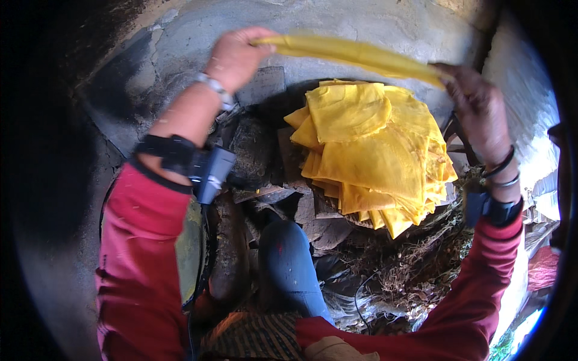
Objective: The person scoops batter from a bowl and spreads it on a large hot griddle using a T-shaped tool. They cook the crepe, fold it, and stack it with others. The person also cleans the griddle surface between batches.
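Note:
A thin yellow pliable sheet [347,53] is stretched in the air in front of the wall, blurred and seen nearly edge-on. Its left end is pinched in my left hand [237,56]. At the other end, my right hand [478,101] grips it between thumb and fingers. Below and between the hands is a tall pile of similar folded yellow sheets [375,162], with corners fanned out in several directions. Part of a round woven support shows under the pile's front edge; the rest is hidden. Whether the sheets are food or cloth, I cannot tell.
Behind the pile rises a rough grey wall [384,18]. Broken boards and wood pieces [316,225] lie before my knee [289,266]. Dry roots and twigs [406,270] spread at the right. A greenish round vessel [189,248] stands beside my left sleeve, near a hanging black cable [198,270].

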Available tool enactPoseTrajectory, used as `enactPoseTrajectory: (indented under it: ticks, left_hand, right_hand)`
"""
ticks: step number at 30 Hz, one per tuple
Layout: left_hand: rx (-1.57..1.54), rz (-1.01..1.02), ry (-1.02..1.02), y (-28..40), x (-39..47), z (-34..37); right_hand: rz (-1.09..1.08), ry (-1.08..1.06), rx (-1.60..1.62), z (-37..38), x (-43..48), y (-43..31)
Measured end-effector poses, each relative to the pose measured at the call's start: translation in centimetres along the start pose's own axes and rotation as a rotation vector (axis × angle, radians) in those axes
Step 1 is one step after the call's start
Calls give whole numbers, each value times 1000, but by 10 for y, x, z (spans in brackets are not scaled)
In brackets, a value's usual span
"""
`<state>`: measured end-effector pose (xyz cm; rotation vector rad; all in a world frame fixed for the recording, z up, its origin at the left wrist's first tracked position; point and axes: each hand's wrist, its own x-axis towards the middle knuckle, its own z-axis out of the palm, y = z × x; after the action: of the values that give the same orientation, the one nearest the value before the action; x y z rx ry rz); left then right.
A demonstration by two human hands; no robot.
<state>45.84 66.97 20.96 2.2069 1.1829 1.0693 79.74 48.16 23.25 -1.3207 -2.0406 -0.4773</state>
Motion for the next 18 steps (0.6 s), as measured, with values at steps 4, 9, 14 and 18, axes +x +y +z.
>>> enactPoseTrajectory:
  ticks: [4, 9, 14, 18]
  left_hand:
    - [276, -80, 39, -56, -28, 77]
    - [140, 23, -14, -117, -118, 90]
    - [58, 82, -17, -107, -227, 5]
    - [29, -146, 3, -83, -328, -62]
  right_hand:
    - [-184, -76, -223, 75, -42, -9]
    - [-24, -441, -28, 132, -108, -44]
    - [93, -336, -35, 126, -109, -50]
    - [0, -325, -68, 141, -103, -72]
